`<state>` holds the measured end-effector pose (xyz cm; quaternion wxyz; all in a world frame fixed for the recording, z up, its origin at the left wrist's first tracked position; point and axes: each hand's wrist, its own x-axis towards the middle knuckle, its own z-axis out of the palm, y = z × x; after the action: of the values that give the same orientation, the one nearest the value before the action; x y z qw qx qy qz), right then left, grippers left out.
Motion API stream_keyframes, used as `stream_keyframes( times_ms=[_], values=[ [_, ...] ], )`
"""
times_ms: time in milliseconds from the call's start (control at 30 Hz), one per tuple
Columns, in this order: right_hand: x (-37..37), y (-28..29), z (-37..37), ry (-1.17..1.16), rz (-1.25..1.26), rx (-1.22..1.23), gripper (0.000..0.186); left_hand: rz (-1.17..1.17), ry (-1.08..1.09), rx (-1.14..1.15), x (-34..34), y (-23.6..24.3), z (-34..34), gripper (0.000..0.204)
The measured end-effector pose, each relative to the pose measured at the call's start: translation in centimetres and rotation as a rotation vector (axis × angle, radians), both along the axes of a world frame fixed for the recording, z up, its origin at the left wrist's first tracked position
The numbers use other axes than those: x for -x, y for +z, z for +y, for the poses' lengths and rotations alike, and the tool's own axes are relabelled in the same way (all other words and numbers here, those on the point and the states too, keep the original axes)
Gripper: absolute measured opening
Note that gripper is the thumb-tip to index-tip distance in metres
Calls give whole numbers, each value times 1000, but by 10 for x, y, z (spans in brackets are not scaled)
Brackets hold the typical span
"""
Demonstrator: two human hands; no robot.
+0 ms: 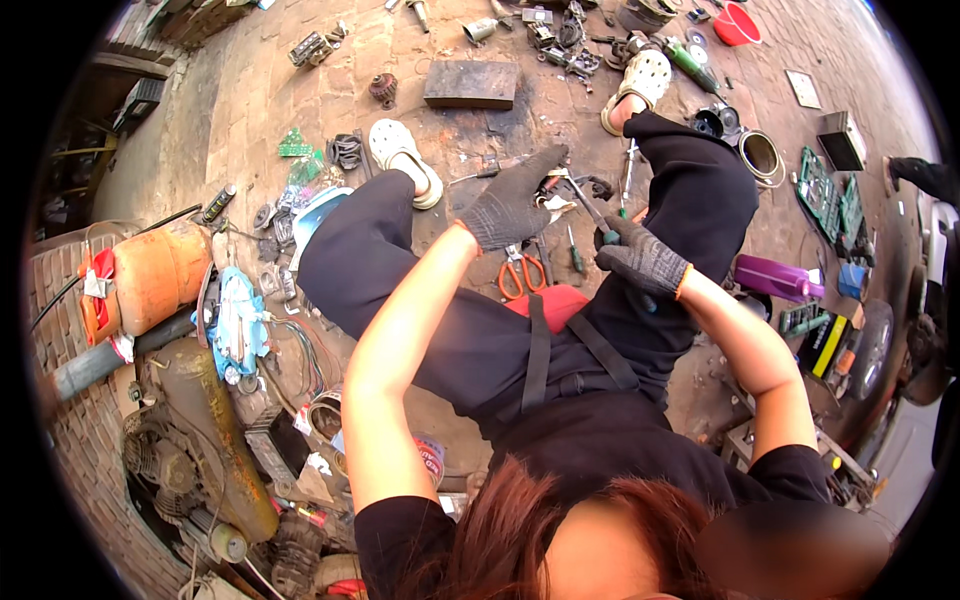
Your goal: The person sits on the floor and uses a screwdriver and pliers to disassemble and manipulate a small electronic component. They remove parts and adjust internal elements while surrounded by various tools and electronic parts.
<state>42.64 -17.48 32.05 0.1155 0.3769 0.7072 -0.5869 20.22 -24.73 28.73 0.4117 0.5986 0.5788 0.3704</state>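
Note:
Both hands wear dark grey knit gloves. My left hand [510, 205] is closed on a small part [553, 184], partly hidden by its fingers; its exact kind does not show. My right hand [643, 258] grips a screwdriver [584, 196] by its dark green handle, with the shaft slanting up and left to that part. Between my legs, just below the hands, lie orange-handled scissors [519, 273] and a small green-handled screwdriver [576, 250]. Another long tool [628, 172] rests on the ground by my right leg. Dark scraps lie behind the screwdriver's tip.
A dark metal block [471, 84] sits ahead on the brick ground. Orange tank [160, 275] and rusty cylinder [215, 430] stand left. Right are a purple bottle [778, 278], a green tool case [830, 200] and a metal ring [761, 158]. A green angle grinder [690, 65] lies farther off.

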Motion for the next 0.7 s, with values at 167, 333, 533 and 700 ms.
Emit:
stream_keyframes(
  times_ms=[167, 333, 533, 700],
  values=[
    [-3, 20, 10, -13, 38, 352, 22, -254, -7, -5, 9, 0, 0, 69],
    [18, 17, -11, -494, 190, 882, 34, -24, 188, -187, -8, -17, 6, 62],
    [41, -10, -26, -557, 154, 718, 22, 211, 454, -176, -41, -15, 10, 62],
    [46, -16, -30, -559, 210, 682, 22, 135, 550, -108, -36, -6, 7, 58]
  ],
)
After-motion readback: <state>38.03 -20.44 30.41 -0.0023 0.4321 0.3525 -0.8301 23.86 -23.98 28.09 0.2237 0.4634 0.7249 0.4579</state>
